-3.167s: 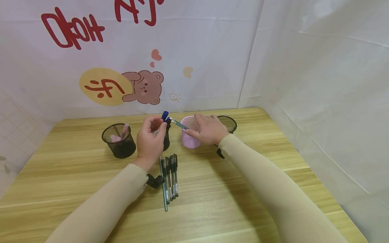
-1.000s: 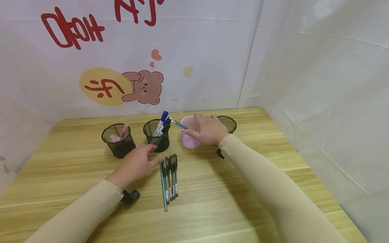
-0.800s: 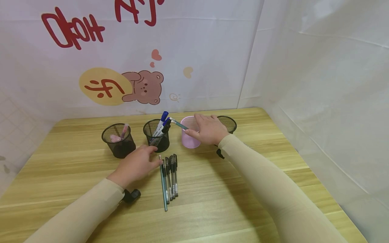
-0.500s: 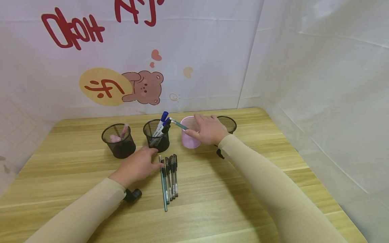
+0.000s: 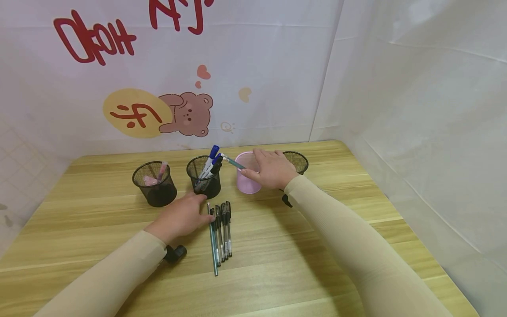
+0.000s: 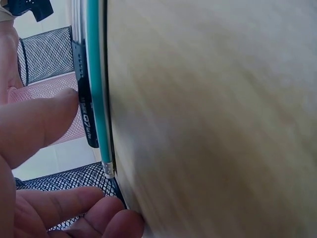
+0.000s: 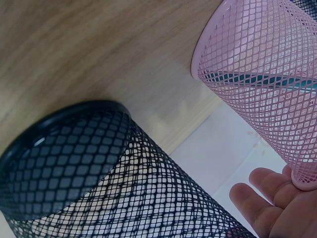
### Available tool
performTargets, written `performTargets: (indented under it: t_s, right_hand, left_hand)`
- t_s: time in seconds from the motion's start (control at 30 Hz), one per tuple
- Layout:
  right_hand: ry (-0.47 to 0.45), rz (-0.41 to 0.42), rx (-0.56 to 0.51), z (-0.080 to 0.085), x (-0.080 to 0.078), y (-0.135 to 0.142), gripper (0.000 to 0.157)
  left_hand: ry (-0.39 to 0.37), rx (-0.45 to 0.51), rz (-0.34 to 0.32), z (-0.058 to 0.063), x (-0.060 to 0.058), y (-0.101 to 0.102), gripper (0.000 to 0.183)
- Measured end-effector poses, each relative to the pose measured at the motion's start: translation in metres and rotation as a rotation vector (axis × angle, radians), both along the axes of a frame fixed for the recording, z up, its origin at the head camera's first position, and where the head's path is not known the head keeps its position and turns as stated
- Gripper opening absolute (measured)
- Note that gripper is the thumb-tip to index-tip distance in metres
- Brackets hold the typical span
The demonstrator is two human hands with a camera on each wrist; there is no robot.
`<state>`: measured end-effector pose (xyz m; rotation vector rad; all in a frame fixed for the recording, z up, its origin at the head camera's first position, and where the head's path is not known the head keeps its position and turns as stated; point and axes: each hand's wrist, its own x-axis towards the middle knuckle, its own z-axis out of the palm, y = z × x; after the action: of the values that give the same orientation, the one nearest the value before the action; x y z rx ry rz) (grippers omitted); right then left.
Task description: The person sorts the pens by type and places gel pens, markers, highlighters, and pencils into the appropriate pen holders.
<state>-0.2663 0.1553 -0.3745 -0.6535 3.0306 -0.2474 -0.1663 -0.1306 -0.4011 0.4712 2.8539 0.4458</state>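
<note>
My left hand (image 5: 184,216) is low beside a row of pens, fingers spread loosely. In the left wrist view its thumb (image 6: 49,119) touches a black gel pen (image 6: 85,99), while the fingertips are near the eraser end of a teal pencil (image 6: 97,79). Several gel pens (image 5: 225,220) lie side by side on the table, the teal pencil (image 5: 214,246) along their left edge. My right hand (image 5: 273,169) rests across the rim of a pink mesh pen holder (image 5: 248,184), with loosely extended fingers. Teal pencils (image 5: 234,163) lean in that holder, their eraser ends sticking out to the left.
Behind my left hand, a black mesh holder (image 5: 210,189) has blue-capped and black-capped markers (image 5: 210,165). Another black mesh holder (image 5: 160,193) with pink pens stands further left. A third black mesh holder (image 5: 298,163) is partly behind my right hand. A white printed curtain (image 5: 277,88) backs the table.
My left hand has come down from the markers in the black holder to the pens, then slid slightly nearer along them. My right hand has stayed on the pink holder.
</note>
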Motion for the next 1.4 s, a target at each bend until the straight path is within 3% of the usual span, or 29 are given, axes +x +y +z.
performTargets:
  t_s: [0.3, 1.4]
  right_hand:
    - [0.014, 0.0, 0.005, -0.0023, -0.0009, -0.0002, 0.099]
    - [-0.003, -0.007, 0.01, -0.0011, -0.0003, -0.0006, 0.1]
  left_hand:
    - [-0.041, 0.014, 0.005, 0.0035, 0.001, 0.0018, 0.072]
    - [-0.053, 0.004, -0.045, 0.0013, -0.0004, 0.0013, 0.064]
